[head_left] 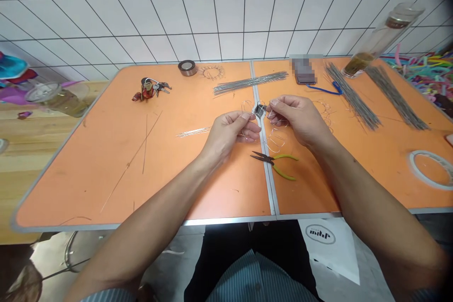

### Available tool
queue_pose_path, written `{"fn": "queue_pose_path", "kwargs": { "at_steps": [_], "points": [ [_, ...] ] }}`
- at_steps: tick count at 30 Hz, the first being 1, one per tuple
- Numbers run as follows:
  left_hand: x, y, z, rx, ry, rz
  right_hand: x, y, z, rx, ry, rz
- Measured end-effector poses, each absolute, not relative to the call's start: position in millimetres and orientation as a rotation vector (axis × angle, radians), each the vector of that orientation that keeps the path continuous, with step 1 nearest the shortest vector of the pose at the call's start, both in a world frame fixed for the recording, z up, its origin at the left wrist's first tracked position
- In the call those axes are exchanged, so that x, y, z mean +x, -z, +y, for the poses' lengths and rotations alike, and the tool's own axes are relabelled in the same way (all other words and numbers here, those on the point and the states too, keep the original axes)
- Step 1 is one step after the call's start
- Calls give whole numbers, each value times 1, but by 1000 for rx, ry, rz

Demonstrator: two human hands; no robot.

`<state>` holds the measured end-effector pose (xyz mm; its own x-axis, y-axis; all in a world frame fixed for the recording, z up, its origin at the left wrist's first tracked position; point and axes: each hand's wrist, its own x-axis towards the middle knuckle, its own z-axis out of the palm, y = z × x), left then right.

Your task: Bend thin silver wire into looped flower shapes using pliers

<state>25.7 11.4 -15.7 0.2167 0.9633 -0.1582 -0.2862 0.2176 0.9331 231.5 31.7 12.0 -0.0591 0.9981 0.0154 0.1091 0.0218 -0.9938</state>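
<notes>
Both hands are over the middle of the orange table [166,179], near its grey centre seam. My left hand [235,132] pinches thin, looped silver wire [276,141] between thumb and fingers. To its right, my right hand [292,115] is closed on another part of the bent wire. Loops of it hang between and below the hands. Pliers with yellow handles [285,156] lie just below, jaws pointing left. Several short straight wires [193,132] lie left of my left hand.
Wire bundles [251,82] lie at the back and right [354,96]. Also there are black tape [187,68], keys [152,88], a dark case [305,73], a glass bottle [378,45], a white ring [432,170] and, left, a jar [58,99].
</notes>
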Motion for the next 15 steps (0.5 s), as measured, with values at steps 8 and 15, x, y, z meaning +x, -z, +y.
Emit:
{"fn": "queue_pose_path", "kwargs": {
  "at_steps": [8,15],
  "points": [
    [30,12,9,845,-1092,1011,232,-15,26,-1203,-1164,-1561],
    [34,8,5,799,-999,969,227,-15,26,-1201,-1141,-1487]
  ]
}}
